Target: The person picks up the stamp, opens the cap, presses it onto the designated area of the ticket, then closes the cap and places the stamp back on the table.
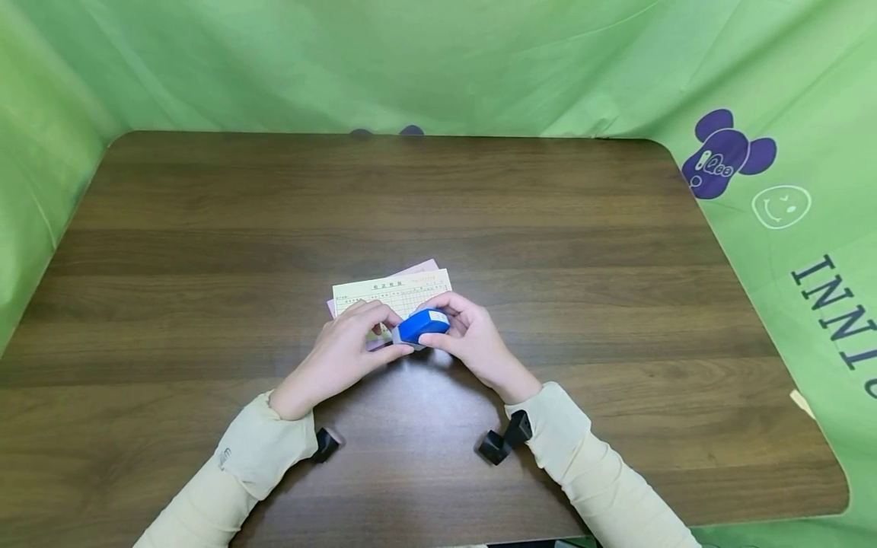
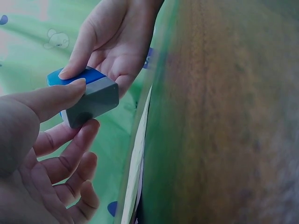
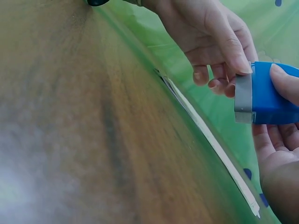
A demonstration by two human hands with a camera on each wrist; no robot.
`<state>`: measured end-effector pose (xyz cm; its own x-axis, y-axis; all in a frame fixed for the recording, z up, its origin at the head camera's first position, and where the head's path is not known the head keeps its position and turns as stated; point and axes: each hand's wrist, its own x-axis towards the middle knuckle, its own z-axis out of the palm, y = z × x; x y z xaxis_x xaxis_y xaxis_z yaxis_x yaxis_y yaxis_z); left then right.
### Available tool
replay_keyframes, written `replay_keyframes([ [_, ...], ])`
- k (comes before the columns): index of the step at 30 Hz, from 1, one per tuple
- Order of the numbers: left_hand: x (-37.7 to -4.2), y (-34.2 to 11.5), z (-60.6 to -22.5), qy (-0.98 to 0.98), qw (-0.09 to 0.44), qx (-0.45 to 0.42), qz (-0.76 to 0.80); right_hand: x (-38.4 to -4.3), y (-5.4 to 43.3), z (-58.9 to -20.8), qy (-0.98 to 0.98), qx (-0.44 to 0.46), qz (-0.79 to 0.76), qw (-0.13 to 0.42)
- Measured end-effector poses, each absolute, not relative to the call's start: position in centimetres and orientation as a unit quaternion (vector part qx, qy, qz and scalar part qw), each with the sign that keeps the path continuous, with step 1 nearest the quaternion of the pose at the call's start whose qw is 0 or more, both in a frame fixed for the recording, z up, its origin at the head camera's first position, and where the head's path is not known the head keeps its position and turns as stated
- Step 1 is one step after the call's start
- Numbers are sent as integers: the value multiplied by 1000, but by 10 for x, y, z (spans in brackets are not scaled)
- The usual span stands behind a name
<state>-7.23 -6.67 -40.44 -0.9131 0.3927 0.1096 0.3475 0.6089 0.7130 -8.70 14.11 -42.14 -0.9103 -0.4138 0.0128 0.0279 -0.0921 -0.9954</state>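
Note:
A blue stamp (image 1: pixel 422 326) with a grey cap (image 2: pixel 96 103) is held between both hands, above the near edge of a printed form (image 1: pixel 366 290). My left hand (image 1: pixel 352 339) pinches the grey cap between thumb and fingertips, its other fingers loosely bent. On the blue body (image 3: pixel 267 99), my right hand (image 1: pixel 476 335) grips with the thumb on one side and fingers on the other. Cap and body sit together with no gap showing. Beneath the form, a pink sheet (image 1: pixel 429 266) sticks out at the back and left. Both hands hide the form's lower part.
The brown wooden table (image 1: pixel 411 198) reaches well past the hands on all sides. A green cloth (image 1: pixel 438 61) with purple bear figures hangs behind and beside it. Small black devices (image 1: pixel 493 447) sit by the sleeve cuffs.

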Motion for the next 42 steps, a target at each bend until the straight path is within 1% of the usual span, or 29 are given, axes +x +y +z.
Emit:
replay_keyframes([
  [18, -68, -63, -403, 898, 25, 205, 389, -85, 143, -422, 661, -161, -716, 156],
  [32, -72, -66, -409, 894, -2, 221, 391, -88, 142, -428, 679, -178, -694, 161],
  [37, -72, -66, -409, 893, 0, 223, 392, -88, 141, -430, 679, -188, -693, 154],
  [42, -73, -66, -411, 892, 14, 218, 395, -88, 142, -431, 678, -195, -693, 146],
])
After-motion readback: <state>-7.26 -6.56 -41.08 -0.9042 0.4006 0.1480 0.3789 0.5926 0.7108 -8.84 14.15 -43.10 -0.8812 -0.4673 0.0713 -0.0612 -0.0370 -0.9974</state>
